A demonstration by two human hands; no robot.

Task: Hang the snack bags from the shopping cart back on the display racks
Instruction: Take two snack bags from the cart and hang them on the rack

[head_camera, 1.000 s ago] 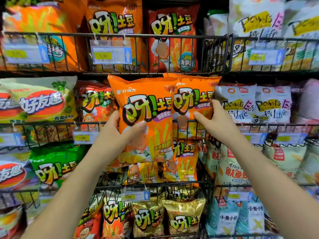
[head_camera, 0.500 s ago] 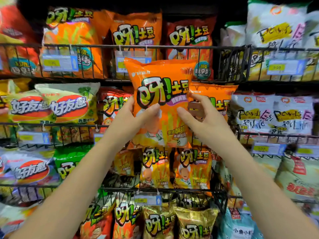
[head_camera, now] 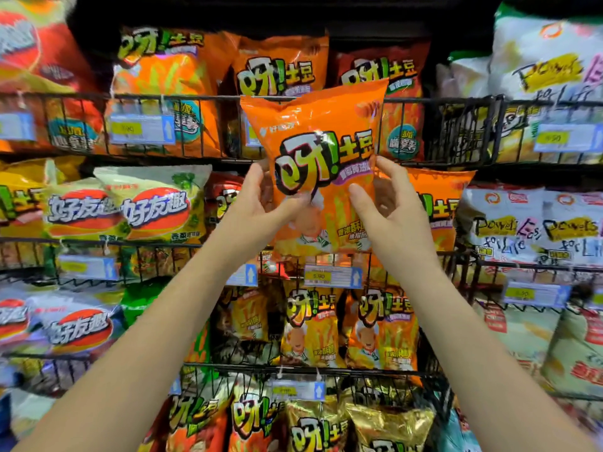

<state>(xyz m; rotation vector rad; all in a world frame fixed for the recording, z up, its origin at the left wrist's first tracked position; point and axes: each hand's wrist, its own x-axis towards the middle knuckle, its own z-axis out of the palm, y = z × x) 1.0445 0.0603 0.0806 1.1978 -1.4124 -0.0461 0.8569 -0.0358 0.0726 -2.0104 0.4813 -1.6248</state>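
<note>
- Head view: fingers of left hand (head_camera: 257, 207) and right hand (head_camera: 391, 212) pinch the orange potato-stick bag (head_camera: 326, 125).
- Risk: the bag's top edge may snag the upper wire rack (head_camera: 456, 100) and crumple.

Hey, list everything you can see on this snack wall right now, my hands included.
held bag: one, orange, centre, raised before the top rack.
orange bags: many, orange, centre racks, top to bottom.
yellow bags: at least two, yellow-green, middle rack, left.
white bags: several, white, right side.
gold bags: two, gold, bottom centre.
racks: several tiers, black wire, across the wall.
price tags: many, blue-white with yellow, on rack fronts.
left hand: grips held bag's left edge.
right hand: grips its right edge.
</note>
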